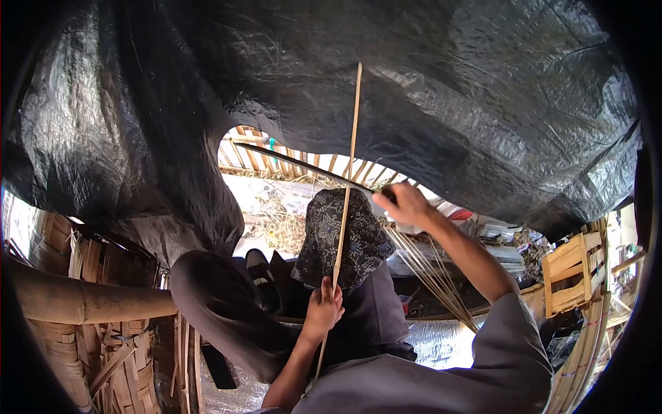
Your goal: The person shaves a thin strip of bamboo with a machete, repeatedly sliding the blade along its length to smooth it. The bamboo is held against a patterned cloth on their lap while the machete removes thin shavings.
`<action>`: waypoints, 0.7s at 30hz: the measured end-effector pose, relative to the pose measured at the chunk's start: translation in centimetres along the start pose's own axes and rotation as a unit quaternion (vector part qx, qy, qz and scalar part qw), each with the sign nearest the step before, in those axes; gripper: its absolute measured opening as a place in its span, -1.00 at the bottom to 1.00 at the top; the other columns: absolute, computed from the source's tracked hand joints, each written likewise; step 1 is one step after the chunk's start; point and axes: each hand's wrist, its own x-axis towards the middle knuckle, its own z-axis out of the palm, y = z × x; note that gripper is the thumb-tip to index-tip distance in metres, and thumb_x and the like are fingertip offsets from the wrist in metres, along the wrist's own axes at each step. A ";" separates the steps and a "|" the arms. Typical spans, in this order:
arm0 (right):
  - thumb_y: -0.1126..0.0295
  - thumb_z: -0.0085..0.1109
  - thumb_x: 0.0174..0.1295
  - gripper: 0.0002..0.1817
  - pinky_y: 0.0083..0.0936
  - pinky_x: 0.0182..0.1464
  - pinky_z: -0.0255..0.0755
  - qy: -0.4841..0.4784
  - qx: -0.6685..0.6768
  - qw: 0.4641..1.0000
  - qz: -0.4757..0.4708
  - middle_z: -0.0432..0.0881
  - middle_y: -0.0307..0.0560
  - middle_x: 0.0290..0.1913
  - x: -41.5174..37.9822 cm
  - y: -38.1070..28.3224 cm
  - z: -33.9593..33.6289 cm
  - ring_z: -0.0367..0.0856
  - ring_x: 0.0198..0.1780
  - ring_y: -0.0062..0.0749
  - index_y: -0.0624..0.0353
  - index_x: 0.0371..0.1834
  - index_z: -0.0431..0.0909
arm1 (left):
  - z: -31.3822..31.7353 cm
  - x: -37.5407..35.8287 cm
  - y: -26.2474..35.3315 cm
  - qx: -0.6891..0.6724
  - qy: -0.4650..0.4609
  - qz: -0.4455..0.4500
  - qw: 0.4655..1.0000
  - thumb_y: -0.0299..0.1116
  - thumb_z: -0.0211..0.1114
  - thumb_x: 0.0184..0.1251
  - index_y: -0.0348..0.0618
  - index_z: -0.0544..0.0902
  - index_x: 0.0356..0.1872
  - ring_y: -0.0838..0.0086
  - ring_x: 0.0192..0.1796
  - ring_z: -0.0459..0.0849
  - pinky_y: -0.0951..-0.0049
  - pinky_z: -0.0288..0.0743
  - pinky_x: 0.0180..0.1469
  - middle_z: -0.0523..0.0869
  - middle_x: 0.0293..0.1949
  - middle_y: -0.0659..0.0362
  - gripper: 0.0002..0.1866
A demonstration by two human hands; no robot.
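Grips the bamboo strip (343, 231) at lower centre in the closed left hand (322, 314), aiming it steeply to upper centre; clasps the knife (296, 163) in the right hand (408, 204), nearer the crossing, pointing upper-left across the strip; cannot tell touch from overlap.

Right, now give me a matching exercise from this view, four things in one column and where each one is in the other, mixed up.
Things:
1. Thin pale strip
2. Long dark blade
3. Patterned cloth
4. Slatted crate

Places:
A. Draped over a knee
B. Its handle end in the right hand, its length pointing left
C. Off to the right side, beyond the right arm
D. Held near its lower part by the left hand, its tip pointing up

Right pairs: 1-D, 2-B, 3-A, 4-C.
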 end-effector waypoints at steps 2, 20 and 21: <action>-0.16 0.06 0.12 -0.39 -0.19 -0.50 0.44 -0.025 0.018 0.999 0.025 0.53 0.12 -0.69 -1.1 -2.3 -0.6 0.58 -0.58 -0.03 0.30 -0.54 0.58 | -0.1 0.0 0.3 0.003 -0.014 -0.021 1.000 0.06 -0.34 0.46 -0.07 0.22 -0.64 0.61 -0.88 -0.04 0.56 -0.13 -0.85 0.09 -0.84 0.32 -0.48; -0.15 0.10 0.11 -0.45 -0.36 -0.55 0.43 -0.088 -0.015 0.995 -0.035 0.52 -0.09 -0.70 -1.6 -2.9 -2.8 0.55 -0.63 -0.27 0.21 -0.55 0.59 | -0.7 -0.3 0.4 -0.021 -0.059 -0.050 0.997 0.09 -0.33 0.44 -0.05 0.21 -0.65 0.64 -0.87 0.01 0.59 -0.09 -0.84 0.10 -0.83 0.33 -0.47; -0.15 0.11 0.10 -0.46 -0.33 -0.54 0.44 -0.088 -0.047 0.991 -0.084 0.51 -0.09 -0.69 -2.0 -3.3 -2.5 0.55 -0.63 -0.28 0.20 -0.57 0.58 | -0.6 -0.3 0.3 -0.021 -0.058 -0.053 0.997 0.09 -0.33 0.44 -0.05 0.21 -0.65 0.64 -0.87 0.01 0.59 -0.09 -0.84 0.10 -0.83 0.33 -0.47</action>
